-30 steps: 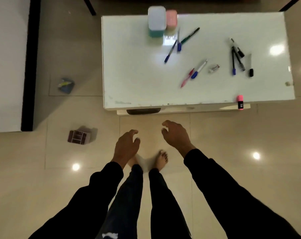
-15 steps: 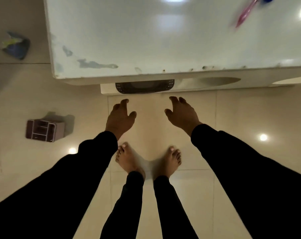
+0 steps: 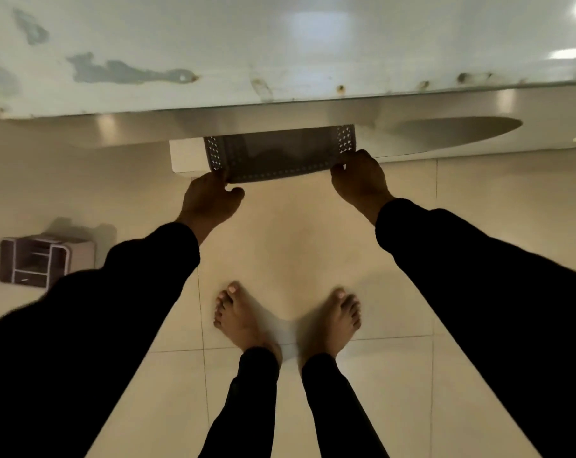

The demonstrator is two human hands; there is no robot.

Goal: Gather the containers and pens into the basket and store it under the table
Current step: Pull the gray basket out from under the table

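Note:
A dark perforated basket [image 3: 280,157] sticks out from under the white table [image 3: 213,61], most of it hidden beneath the tabletop. My left hand [image 3: 210,198] grips the basket's near left corner. My right hand [image 3: 359,180] grips its near right corner. The pens and containers on the tabletop are out of view.
A small maroon organiser box [image 3: 38,259] lies on the tiled floor at the left. A white shelf or leg [image 3: 185,157] sits under the table beside the basket. My bare feet [image 3: 286,319] stand on the tiles just below my hands.
I have bent closer to the table. Both hands moved forward from open in the air to gripping the basket's near corners.

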